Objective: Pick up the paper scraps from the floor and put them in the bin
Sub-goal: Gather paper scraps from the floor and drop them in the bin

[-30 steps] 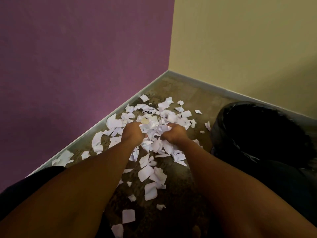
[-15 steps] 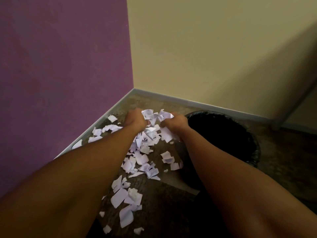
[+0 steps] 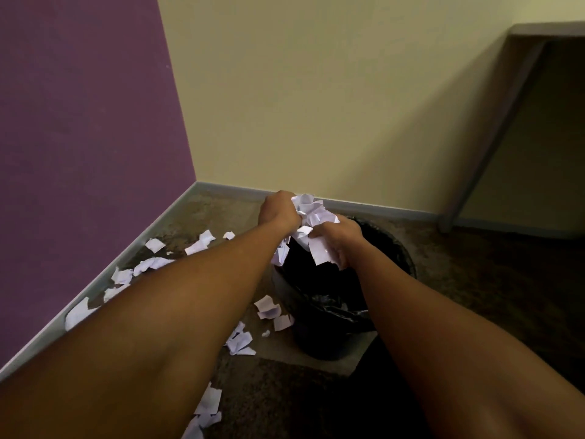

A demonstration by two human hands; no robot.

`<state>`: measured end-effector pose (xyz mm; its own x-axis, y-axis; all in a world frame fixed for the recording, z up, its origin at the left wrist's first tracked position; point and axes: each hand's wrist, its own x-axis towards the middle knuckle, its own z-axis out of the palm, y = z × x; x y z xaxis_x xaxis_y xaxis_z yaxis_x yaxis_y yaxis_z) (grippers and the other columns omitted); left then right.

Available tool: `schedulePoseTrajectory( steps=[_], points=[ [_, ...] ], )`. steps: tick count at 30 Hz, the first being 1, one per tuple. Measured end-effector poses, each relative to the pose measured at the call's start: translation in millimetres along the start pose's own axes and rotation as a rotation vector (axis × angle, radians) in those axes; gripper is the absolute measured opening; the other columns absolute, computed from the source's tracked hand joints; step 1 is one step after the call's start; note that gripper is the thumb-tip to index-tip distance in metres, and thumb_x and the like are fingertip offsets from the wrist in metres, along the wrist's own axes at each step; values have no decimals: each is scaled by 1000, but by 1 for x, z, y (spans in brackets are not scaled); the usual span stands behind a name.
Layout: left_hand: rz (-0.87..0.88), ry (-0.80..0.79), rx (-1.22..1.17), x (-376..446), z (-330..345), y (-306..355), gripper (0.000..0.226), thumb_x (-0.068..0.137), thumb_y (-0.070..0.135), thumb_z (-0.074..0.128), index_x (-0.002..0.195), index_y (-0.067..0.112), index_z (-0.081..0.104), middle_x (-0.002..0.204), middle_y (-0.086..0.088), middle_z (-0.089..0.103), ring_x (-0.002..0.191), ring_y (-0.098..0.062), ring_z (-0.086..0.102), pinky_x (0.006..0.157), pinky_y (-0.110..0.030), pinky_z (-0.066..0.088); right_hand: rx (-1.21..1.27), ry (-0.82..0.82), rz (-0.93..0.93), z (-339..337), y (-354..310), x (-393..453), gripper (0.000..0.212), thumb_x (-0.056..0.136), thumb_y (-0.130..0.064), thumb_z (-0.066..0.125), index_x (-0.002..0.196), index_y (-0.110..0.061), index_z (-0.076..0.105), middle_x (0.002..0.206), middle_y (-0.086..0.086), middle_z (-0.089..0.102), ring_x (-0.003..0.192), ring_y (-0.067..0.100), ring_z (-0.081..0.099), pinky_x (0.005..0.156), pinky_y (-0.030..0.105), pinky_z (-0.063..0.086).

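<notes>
Both hands have swung the paper bundle point(image 3: 308, 213) from the floor pile to above the bin point(image 3: 319, 312).
Left hand point(image 3: 278, 210) and right hand point(image 3: 340, 240) clutch it; loose scraps point(image 3: 269, 308) lie beside the bin.

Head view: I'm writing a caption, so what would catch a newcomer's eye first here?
The white wad of scraps in the middle, gripped between the left hand and the right hand above the black bin. Next, the loose scraps scattered on the floor along the purple wall on the left.
</notes>
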<state>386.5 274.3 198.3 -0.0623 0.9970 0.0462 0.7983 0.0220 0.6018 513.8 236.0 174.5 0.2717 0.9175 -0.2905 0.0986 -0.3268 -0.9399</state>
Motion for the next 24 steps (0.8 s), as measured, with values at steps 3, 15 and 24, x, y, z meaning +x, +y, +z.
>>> schedulePoseTrajectory(
  steps=[3,15,24],
  points=[
    [0,-28,-16,-1,24,6,28,80,26,71,103,11,68,109,-12,69,100,-31,66,71,-29,45,-107,52,3,-13,9,9,26,65,-19,75,91,-17,69,95,4,71,87,23,68,77,31,55],
    [79,-460,-44,9,53,2,81,79,22,80,148,20,38,149,-9,43,130,-29,49,101,-35,47,-548,-29,216,-17,23,29,25,89,-20,65,95,4,60,107,20,57,104,35,58,92,41,49],
    [130,-175,-245,15,39,-26,40,85,13,71,123,24,64,137,-1,58,125,-20,54,102,-30,45,-393,-36,-10,23,10,24,28,89,-29,56,95,-6,70,102,16,69,97,33,66,87,43,57]
  ],
)
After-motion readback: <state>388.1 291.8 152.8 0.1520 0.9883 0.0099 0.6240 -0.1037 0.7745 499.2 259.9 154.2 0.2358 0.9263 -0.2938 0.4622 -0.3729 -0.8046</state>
